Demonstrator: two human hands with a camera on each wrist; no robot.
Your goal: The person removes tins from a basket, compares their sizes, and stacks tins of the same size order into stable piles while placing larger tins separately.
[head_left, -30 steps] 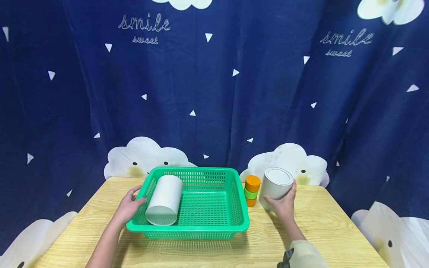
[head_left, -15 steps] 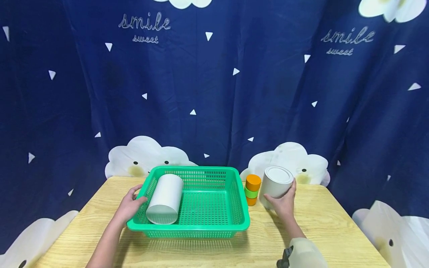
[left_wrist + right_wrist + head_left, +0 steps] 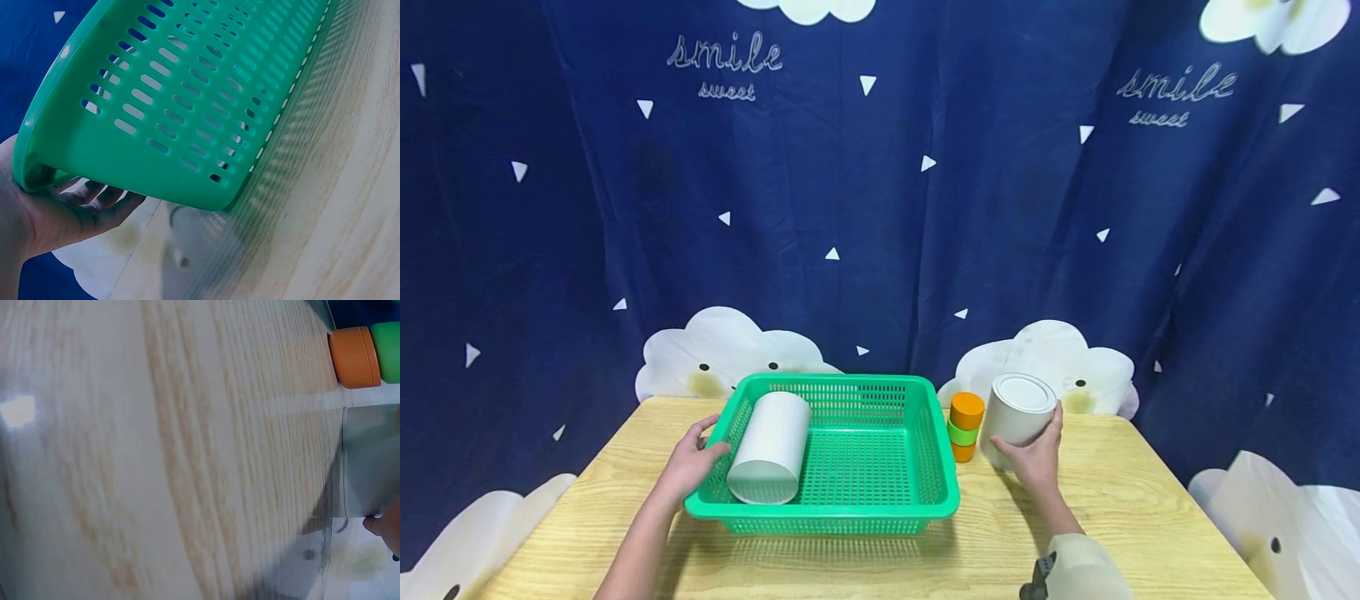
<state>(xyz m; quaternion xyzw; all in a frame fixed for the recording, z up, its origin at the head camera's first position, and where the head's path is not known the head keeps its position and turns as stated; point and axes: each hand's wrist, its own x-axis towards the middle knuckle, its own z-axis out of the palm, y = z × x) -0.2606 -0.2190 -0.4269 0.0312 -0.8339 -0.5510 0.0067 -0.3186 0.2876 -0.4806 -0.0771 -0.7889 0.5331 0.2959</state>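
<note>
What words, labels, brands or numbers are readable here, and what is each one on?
"smile": blue curtain, upper left
"sweet": curtain, just below that
"smile": curtain, upper right
"sweet": curtain, just below that
No lettering shows on the green basket, the white cylinder inside it, the white can or the orange-and-green stack.

The navy-blue, triangle-patterned fabric curtain (image 3: pixel 1000 233) bears pale cursive lettering (image 3: pixel 726 53), "smile" above "sweet", at upper left and upper right.

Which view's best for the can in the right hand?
Head: the lid and much of the can show, the right hand covering part. Right wrist catches only part of its side, cut by the frame's right edge. Left wrist doesn't show it.
</note>
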